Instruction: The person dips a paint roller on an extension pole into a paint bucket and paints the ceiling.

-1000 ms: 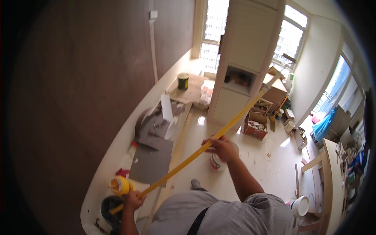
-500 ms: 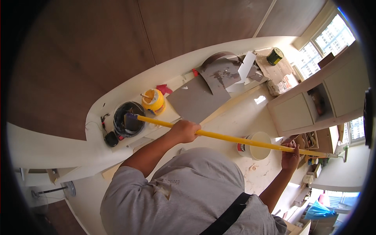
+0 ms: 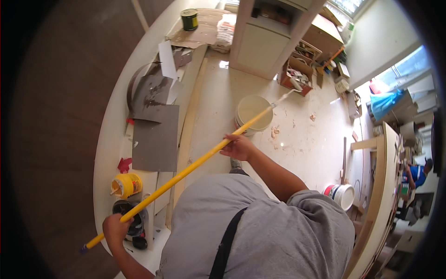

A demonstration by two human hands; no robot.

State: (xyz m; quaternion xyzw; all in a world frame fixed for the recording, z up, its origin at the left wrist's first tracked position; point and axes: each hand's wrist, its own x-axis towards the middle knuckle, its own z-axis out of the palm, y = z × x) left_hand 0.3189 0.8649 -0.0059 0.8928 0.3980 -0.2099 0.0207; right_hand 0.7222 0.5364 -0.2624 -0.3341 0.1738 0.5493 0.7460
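Observation:
A long yellow pole of a paint roller [image 3: 197,162] lies slantwise across the front of my body. My left hand [image 3: 116,228] is wrapped round it close to its blue-capped lower end. Farther up, my right hand [image 3: 239,147] grips the pole from below with bent fingers. The white roller head [image 3: 296,85] is at the far end, on a thin wire frame, in front of a box of odds and ends [image 3: 299,74]. Under the pole stands a large pale bucket [image 3: 254,113]; in this view the pole crosses its near rim.
On the ledge at left are a yellow paint tub [image 3: 127,185], a black bucket [image 3: 137,218], grey sheets [image 3: 155,139] and a dark green can [image 3: 189,19]. A white bucket [image 3: 343,196] stands at right near a wooden frame [image 3: 381,176]. A person in blue [image 3: 418,175] is farther off.
My view has swung to the right, away from the dark wall. The pole now slants up to the right, and both hands hold it nearer its blue end.

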